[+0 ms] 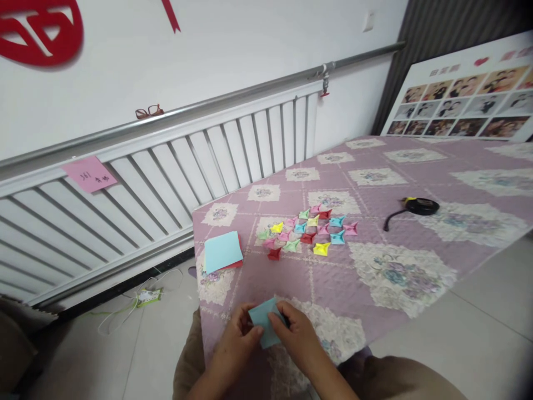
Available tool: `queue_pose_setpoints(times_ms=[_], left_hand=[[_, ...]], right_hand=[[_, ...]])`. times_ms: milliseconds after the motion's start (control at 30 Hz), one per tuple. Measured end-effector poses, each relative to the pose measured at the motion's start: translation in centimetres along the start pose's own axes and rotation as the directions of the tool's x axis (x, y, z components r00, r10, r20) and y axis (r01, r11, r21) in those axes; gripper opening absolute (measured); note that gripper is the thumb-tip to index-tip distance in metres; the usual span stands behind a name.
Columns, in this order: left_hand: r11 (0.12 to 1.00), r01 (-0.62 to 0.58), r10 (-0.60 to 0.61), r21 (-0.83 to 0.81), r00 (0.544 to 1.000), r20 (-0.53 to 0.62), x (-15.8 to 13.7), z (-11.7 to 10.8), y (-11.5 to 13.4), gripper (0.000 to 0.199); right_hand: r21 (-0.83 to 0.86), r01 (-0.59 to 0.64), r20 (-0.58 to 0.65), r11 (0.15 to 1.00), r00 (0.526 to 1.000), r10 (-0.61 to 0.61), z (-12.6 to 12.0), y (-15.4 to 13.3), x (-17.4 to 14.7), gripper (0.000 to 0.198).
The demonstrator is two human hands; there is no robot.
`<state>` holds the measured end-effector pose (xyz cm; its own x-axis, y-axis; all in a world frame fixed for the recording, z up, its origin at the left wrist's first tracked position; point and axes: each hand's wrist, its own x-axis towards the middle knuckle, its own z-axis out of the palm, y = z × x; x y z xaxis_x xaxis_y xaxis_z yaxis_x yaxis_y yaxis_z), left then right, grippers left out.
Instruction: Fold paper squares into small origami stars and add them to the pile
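A light blue sheet of folding paper (266, 319) is held just above the near edge of the table, between both hands. My left hand (241, 333) pinches its left side, thumb on top. On the other side my right hand (296, 328) grips it with the thumb lying across the paper; the fingers underneath are partly hidden. Beyond the hands, several small folded paper boats (308, 238) in pink, yellow, blue, green and red stand in loose rows. To their left lies a stack of square paper (223, 251), light blue on top with red peeking out below.
A purple patterned tablecloth (258, 283) covers the table. On its right side rests a black tape measure (422, 206) with a strap. A white radiator (233, 150) runs behind, with glasses (150, 111) on its pipe. A photo board (462, 94) leans at the far right.
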<state>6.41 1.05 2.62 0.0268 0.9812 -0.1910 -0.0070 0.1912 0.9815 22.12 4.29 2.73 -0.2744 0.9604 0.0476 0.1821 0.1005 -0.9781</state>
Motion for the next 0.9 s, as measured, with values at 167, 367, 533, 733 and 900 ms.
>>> queue_pose_setpoints(times_ms=[167, 367, 533, 733, 900], left_hand=[[0.992, -0.090, 0.090, 0.090, 0.996, -0.001, 0.1, -0.8, 1.0, 0.038], [0.948, -0.125, 0.116, 0.294, 0.992, 0.049, 0.0, -1.6, 2.5, 0.021], [0.901, -0.065, 0.072, 0.429, 0.997, -0.002, -0.1, -1.8, 2.6, 0.018], [0.896, -0.021, 0.059, 0.444, 0.996, -0.072, -0.1, -1.3, 2.3, 0.017], [0.880, -0.020, 0.074, 0.474, 0.993, -0.096, 0.0, -0.9, 2.2, 0.015]], right_hand=[[-0.050, 0.028, 0.061, 0.998, 0.998, -0.025, -0.2, -0.2, 0.0, 0.022], [-0.041, 0.078, 0.111, 0.996, 0.991, -0.073, -0.5, 0.5, 0.0, 0.023], [-0.037, 0.071, 0.117, 0.997, 0.991, -0.067, -0.5, 0.2, -0.1, 0.026], [-0.030, 0.041, 0.080, 0.999, 0.996, -0.038, -0.2, -0.1, -0.2, 0.032], [-0.006, -0.005, 0.013, 1.000, 1.000, 0.005, 0.1, 0.1, 0.0, 0.027]])
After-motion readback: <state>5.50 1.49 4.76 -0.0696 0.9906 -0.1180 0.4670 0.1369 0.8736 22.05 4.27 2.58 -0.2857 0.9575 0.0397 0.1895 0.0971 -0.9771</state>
